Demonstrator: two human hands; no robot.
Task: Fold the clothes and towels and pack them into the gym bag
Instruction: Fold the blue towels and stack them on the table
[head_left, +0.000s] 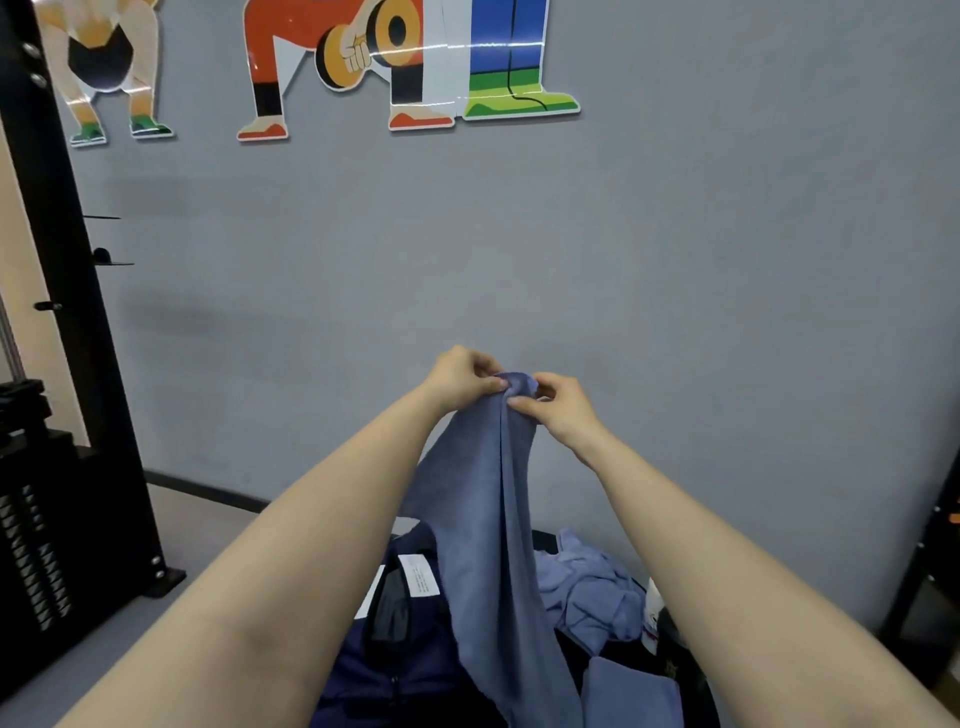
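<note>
I hold a blue towel (488, 519) up in the air in front of a grey wall. My left hand (460, 379) and my right hand (563, 408) pinch its top edge close together, and the cloth hangs down in a long fold. Below lies a dark navy garment (395, 654) with a white label. To its right sits a crumpled light blue cloth (592, 587), and a folded blue towel (631, 693) lies at the bottom right. The gym bag cannot be made out with certainty.
A black weight-stack machine (57, 467) stands at the left on the grey floor. A white bottle-like object (653, 616) shows between the cloths and my right forearm. Dark equipment (935, 571) stands at the right edge. Cartoon wall decals (405, 62) hang above.
</note>
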